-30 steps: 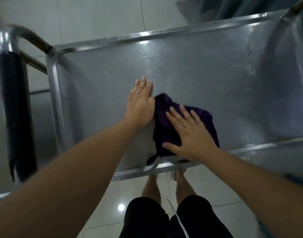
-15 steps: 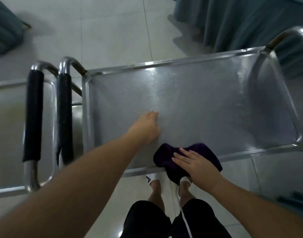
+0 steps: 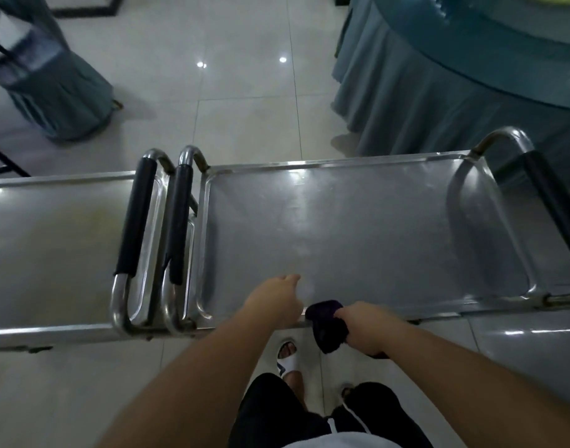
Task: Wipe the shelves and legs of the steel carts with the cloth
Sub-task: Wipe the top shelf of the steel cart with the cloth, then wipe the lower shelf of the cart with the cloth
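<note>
A steel cart's top shelf (image 3: 358, 234) fills the middle of the head view, with a raised rim and black-sleeved handles at both ends. My right hand (image 3: 366, 328) grips a dark purple cloth (image 3: 325, 324) bunched over the shelf's near rim, part of it hanging below the edge. My left hand (image 3: 274, 302) rests on the near part of the shelf just left of the cloth, its fingers loosely bent and holding nothing. A second steel cart (image 3: 51, 247) stands to the left, its handle (image 3: 136, 218) beside the first cart's handle (image 3: 180, 221).
A round table with a teal skirt (image 3: 438, 92) stands beyond the cart at the right. A covered chair (image 3: 51, 85) is at the far left on the pale tiled floor. My feet in white sandals (image 3: 286, 357) are right under the near rim.
My right hand has dragged the cloth from the middle of the shelf back to the near rim and closed round it. My left hand slid back too. The view has pulled away from the cart.
</note>
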A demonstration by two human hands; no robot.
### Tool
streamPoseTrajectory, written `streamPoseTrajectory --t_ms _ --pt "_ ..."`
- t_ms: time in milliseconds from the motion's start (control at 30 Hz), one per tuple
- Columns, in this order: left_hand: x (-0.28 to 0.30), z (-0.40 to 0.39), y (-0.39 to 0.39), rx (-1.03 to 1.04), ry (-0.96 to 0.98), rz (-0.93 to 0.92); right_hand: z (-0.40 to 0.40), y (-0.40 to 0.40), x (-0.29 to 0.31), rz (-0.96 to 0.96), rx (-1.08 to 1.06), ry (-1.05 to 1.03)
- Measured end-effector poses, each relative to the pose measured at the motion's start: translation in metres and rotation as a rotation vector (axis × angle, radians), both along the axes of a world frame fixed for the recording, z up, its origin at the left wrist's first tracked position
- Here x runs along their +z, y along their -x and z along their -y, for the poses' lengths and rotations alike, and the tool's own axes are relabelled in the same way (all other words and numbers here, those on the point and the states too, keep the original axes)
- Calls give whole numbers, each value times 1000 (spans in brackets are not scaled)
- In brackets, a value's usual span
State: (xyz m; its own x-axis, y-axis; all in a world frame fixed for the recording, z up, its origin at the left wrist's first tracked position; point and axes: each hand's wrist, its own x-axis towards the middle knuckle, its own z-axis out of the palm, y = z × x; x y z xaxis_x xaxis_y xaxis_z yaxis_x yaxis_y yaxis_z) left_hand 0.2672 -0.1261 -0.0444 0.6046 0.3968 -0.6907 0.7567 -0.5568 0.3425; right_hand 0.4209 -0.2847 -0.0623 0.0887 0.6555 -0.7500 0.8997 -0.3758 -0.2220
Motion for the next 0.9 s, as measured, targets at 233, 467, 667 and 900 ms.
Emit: streamPoseTrajectory --t_ms 233,467,667,900 --pt "18 71 43 60 -95 -60 20 -1 40 -7 -11 -132" --pt "43 158 71 100 -165 -109 81 12 72 49 32 -207" --pt "47 216 94 179 -69 -57 123 39 91 83 -4 -167" --pt "42 207 144 175 -138 -91 135 76 94 97 -61 -114"
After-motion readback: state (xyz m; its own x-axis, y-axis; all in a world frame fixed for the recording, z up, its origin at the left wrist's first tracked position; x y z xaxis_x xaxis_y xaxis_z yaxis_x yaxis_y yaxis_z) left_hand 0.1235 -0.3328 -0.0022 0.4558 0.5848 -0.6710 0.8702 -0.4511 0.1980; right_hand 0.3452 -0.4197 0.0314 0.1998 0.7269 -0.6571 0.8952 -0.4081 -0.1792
